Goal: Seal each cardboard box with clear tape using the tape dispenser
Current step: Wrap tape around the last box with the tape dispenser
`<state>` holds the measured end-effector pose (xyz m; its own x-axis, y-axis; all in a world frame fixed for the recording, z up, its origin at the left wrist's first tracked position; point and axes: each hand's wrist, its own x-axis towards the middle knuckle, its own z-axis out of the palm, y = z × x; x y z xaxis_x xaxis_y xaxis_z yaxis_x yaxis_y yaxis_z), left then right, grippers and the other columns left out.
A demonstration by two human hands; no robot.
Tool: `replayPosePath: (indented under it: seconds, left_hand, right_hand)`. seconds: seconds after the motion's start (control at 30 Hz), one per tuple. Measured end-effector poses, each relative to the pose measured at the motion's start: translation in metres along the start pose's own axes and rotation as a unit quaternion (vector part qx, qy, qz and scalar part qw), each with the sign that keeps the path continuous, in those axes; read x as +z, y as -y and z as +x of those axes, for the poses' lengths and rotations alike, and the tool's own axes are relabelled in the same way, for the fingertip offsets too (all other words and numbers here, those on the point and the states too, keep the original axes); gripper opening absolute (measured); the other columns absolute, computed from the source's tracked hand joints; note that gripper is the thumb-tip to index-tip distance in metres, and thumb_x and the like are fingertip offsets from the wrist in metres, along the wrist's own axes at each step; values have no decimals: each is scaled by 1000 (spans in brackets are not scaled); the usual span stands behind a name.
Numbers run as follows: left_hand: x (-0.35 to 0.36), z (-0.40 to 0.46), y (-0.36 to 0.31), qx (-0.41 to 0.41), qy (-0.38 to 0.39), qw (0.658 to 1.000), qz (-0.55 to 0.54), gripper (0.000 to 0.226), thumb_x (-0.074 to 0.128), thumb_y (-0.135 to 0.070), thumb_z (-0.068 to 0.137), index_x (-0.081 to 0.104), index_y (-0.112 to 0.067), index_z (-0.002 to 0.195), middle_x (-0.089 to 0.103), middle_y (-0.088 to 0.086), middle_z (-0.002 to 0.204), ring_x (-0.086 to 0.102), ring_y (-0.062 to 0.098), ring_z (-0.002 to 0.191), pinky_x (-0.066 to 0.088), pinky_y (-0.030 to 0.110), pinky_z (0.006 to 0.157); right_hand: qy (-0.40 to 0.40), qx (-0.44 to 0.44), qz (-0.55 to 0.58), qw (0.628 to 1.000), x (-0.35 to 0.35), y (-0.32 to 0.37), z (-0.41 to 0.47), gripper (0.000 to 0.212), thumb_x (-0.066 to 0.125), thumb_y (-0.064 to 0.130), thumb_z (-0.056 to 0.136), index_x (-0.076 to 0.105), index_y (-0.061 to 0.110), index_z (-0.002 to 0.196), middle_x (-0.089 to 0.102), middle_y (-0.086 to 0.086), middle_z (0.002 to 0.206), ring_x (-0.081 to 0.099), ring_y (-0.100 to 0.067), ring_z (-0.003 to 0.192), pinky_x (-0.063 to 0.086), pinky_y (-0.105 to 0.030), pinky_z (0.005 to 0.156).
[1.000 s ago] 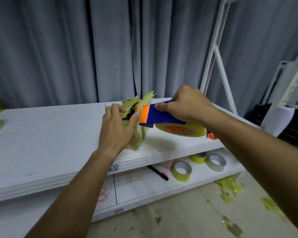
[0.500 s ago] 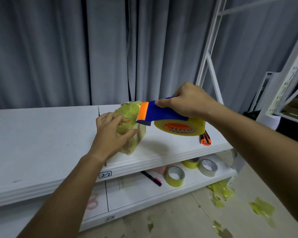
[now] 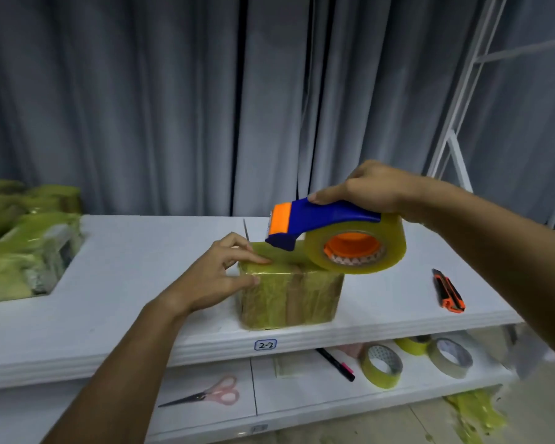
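Blue tape dispenser point(image 3: 321, 224) over box point(image 3: 290, 294), right hand point(image 3: 370, 187) gripping

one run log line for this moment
left hand: pressing box top | right hand: holding tape dispenser over box

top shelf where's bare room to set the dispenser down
Two free patches on the white top shelf: the wide stretch between the pile of yellow-taped packages and the tape-wrapped cardboard box, and the narrower strip between that box and the orange-and-black utility knife. The far left is crowded.
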<state>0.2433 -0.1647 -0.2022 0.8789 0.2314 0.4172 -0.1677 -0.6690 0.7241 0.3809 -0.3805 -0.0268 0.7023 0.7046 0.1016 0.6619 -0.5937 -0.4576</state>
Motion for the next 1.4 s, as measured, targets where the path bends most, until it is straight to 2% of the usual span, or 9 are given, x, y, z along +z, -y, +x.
replayPosePath:
  seconds: [0.07, 0.17, 0.33, 0.47, 0.6, 0.77, 0.93, 1.07, 1.4]
  left_hand:
    - [-1, -2, 3, 8, -19, 1000, -2, 31, 75, -27, 81, 72, -31, 111, 59, -11, 116, 57, 9, 119, 46, 36, 109]
    - [-2, -7, 8, 16, -52, 998, -8, 26, 79, -16, 84, 67, -25, 106, 63, -18, 117, 56, 2, 122, 45, 38, 111]
    - [1, -11, 15, 18, -74, 995, -57, 26, 77, -7, 86, 68, -17, 106, 58, -7, 122, 55, 10, 125, 47, 35, 109]
    - [3, -10, 18, -15, -83, 991, -108, 46, 81, -11, 84, 51, -24, 116, 59, -10, 128, 52, 7, 130, 49, 39, 108]
    - [8, -8, 24, -12, -101, 985, -139, 52, 82, -25, 77, 55, -24, 121, 58, -8, 134, 51, 9, 133, 50, 40, 107]
    - [16, -7, 30, 21, -129, 981, -143, 48, 79, -29, 78, 63, -19, 122, 60, -6, 131, 56, 18, 129, 52, 43, 105]
    - [24, -11, 34, 44, -155, 977, -138, 45, 76, -38, 79, 65, -16, 117, 59, -7, 129, 56, 18, 128, 53, 29, 100]
    - [29, -14, 38, 71, -170, 981, -65, 34, 70, -31, 88, 64, -14, 117, 55, -4, 130, 54, 18, 127, 52, 22, 98]
    - [43, -13, 40, 111, -198, 972, -55, 36, 58, -40, 95, 51, -33, 129, 55, -21, 131, 54, 14, 127, 51, 21, 98]
  right_hand:
    - [21, 5, 7, 1000, 3, 9, 8, 49, 73, 63, 78, 69, 17, 94, 77, -2, 82, 76, -22, 73, 63, -36, 74]
    - [44, 4, -15, 999, 8, 19, 18, 45, 71, 62, 81, 66, 19, 95, 76, 0, 82, 75, -20, 73, 61, -32, 67]
    - [72, 2, -41, 997, 10, 31, 36, 39, 69, 58, 85, 64, 21, 98, 75, 1, 86, 74, -20, 73, 58, -28, 61]
    - [105, -5, -47, 993, 15, 40, 49, 38, 70, 54, 86, 64, 21, 102, 76, -1, 90, 75, -22, 79, 61, -31, 68]
    - [118, -2, -57, 991, 20, 48, 58, 39, 72, 53, 85, 65, 18, 101, 76, -4, 93, 75, -24, 83, 62, -35, 75]
    - [131, 2, -73, 989, 27, 50, 67, 35, 70, 52, 87, 65, 19, 99, 75, -5, 95, 74, -25, 85, 61, -36, 79]
    - [145, -5, -97, 985, 32, 55, 70, 27, 66, 47, 91, 62, 20, 90, 71, -2, 88, 69, -19, 74, 57, -28, 65]
    - [163, 14, -70, 984, 33, 53, 75, 27, 67, 45, 91, 62, 18, 92, 72, -3, 87, 69, -19, 72, 57, -30, 67]
    - [193, 59, -10, 979, 29, 40, 85, 34, 66, 46, 91, 65, 14, 104, 77, -4, 79, 73, -22, 74, 60, -35, 75]
